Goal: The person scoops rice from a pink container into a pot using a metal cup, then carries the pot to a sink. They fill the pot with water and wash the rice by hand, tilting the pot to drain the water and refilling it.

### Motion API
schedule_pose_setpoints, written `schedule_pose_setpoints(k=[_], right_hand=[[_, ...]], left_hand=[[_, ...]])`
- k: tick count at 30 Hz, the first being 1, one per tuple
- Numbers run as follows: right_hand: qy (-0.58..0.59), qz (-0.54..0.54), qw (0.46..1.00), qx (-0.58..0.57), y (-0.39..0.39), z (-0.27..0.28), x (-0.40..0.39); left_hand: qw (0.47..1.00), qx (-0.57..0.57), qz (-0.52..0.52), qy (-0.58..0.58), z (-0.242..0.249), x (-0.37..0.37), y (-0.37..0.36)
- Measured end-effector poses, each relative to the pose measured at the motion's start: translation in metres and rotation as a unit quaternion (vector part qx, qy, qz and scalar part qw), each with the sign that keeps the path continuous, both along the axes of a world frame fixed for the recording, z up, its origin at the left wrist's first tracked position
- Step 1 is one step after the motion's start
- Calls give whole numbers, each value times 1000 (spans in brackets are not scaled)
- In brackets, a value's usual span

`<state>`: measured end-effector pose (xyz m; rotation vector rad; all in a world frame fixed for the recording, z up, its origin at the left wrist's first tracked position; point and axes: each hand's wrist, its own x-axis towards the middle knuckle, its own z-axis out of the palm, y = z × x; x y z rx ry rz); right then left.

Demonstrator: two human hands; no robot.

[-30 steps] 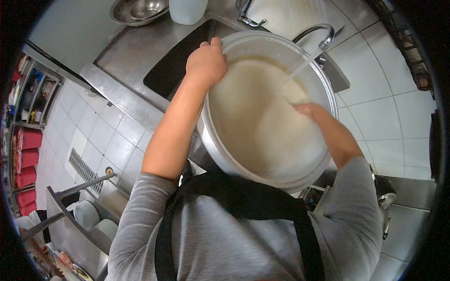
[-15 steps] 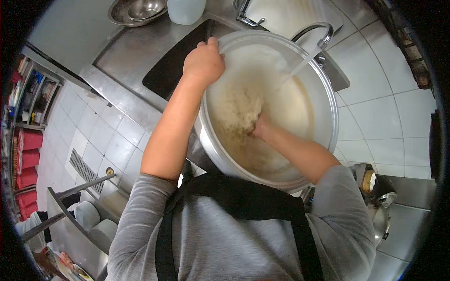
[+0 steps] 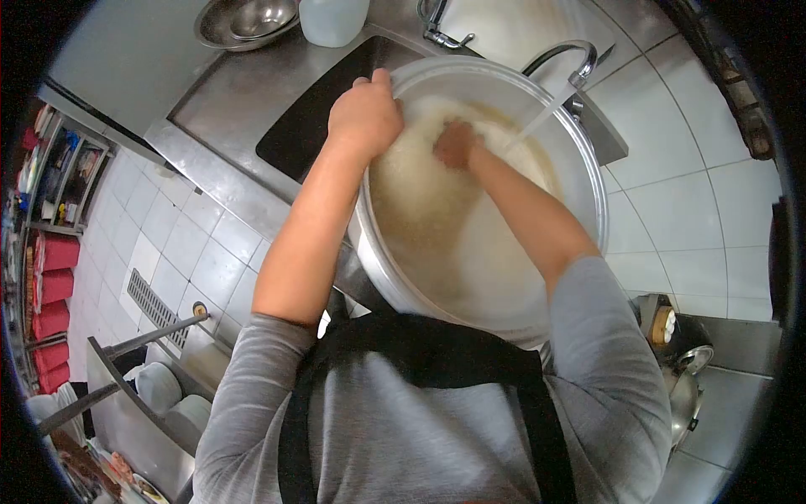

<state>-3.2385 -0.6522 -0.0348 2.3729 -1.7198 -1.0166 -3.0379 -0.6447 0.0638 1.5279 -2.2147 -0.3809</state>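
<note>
A large round metal pot (image 3: 594, 197) sits tilted over the sink under the running faucet (image 3: 579, 71). Cloudy whitish water (image 3: 495, 252) fills it, with a tan grainy mass, rice-like, showing beneath the surface. My left hand (image 3: 365, 118) is closed over the pot's upper left rim. Inside the pot, my right hand (image 3: 456, 144) is partly sunk in the cloudy water toward the far side. Its fingers are blurred and covered by water, so what they hold, if anything, is hidden. The stream from the faucet falls just right of that hand.
The dark sink basin (image 3: 294, 139) shows left of the pot. Metal bowls (image 3: 260, 18) and a translucent plastic container (image 3: 333, 18) stand on the steel counter (image 3: 222, 92). A second faucet (image 3: 445, 34) is at the back. Lower left is a metal cart (image 3: 143, 428) with white dishes.
My right hand has moved from the pot's middle up toward its far side. The churned grainy matter has sunk lower in the water. My left hand remains on the rim.
</note>
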Motion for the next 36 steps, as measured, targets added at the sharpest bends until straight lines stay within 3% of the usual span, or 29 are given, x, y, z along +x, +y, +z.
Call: schedule_pose_setpoints(k=[2,5,7,9,10,12,14,17,20,23,31,34,36], right_hand=[[49,96,993,55,30,6,15],[-234,81,968,-39,85,10,-15],[-235,13,972,8,114,4,-43],[-79,11,994,73,153,12,-58],[-82,-62,990,99,175,14,-62],[-51,-86,983,156,204,27,-51],[15,13,976,219,212,56,-12],[-12,97,949,301,195,33,14],[-61,-75,940,326,162,-39,37],[-87,-68,965,238,111,-54,54],[-72,-163,982,64,-6,-25,-46],[-95,-210,971,64,-4,-3,-108],[-172,-241,948,119,21,3,-146]], left_hand=[[1000,0,1,3,-1,0,-1],[1000,5,-3,0,-4,2,0],[1000,8,-7,0,-4,2,-1],[1000,10,-8,4,-5,2,-1],[1000,15,-7,3,-4,1,0],[1000,23,-4,0,0,1,0],[1000,25,-4,-4,0,1,0],[1000,25,-4,-8,0,0,0],[1000,26,-5,-4,1,-1,2],[1000,23,-5,-7,0,-1,1],[1000,18,-12,-4,0,3,1],[1000,22,-6,-4,3,1,1],[1000,26,-2,-7,3,0,2]])
